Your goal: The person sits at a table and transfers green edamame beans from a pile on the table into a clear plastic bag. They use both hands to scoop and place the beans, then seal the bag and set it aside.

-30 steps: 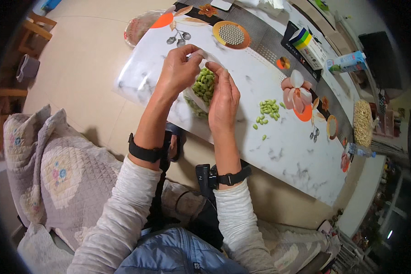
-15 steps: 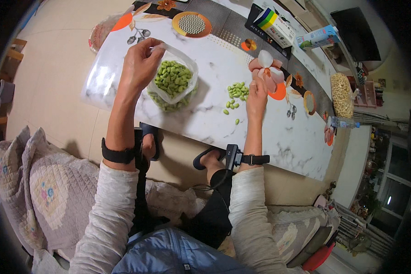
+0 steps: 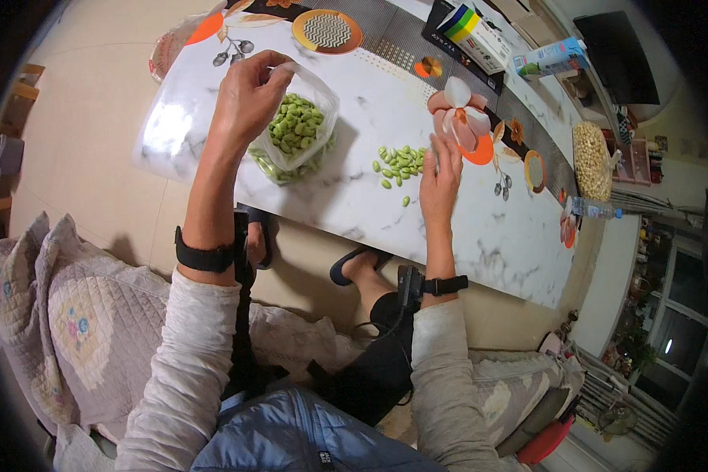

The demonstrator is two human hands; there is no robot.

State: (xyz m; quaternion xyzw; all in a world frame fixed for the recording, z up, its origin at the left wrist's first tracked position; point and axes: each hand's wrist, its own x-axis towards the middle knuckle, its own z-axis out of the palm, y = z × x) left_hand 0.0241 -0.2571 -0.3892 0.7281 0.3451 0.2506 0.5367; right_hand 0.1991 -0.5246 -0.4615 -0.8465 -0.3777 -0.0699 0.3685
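Observation:
My left hand (image 3: 253,94) pinches the rim of a clear plastic bag (image 3: 327,110) standing near the table's left front. Inside the bag lies a heap of shelled green beans (image 3: 296,126). To the right, a small loose pile of green beans (image 3: 402,162) rests on the marble-patterned tabletop, with a few strays in front of it. My right hand (image 3: 442,181) is held flat at the right edge of that pile, fingers stretched out and nothing visible in them.
The table's cover (image 3: 354,197) has flower prints. At the back stand a white carton (image 3: 480,46) and a blue drink carton (image 3: 552,60). A bag of pale puffed snacks (image 3: 592,160) and a water bottle (image 3: 594,208) are at the far right. A quilted sofa (image 3: 94,330) is behind.
The fingers of my right hand have straightened beside the loose beans, and the pile sits slightly farther left. My left hand still grips the bag's rim, a little higher.

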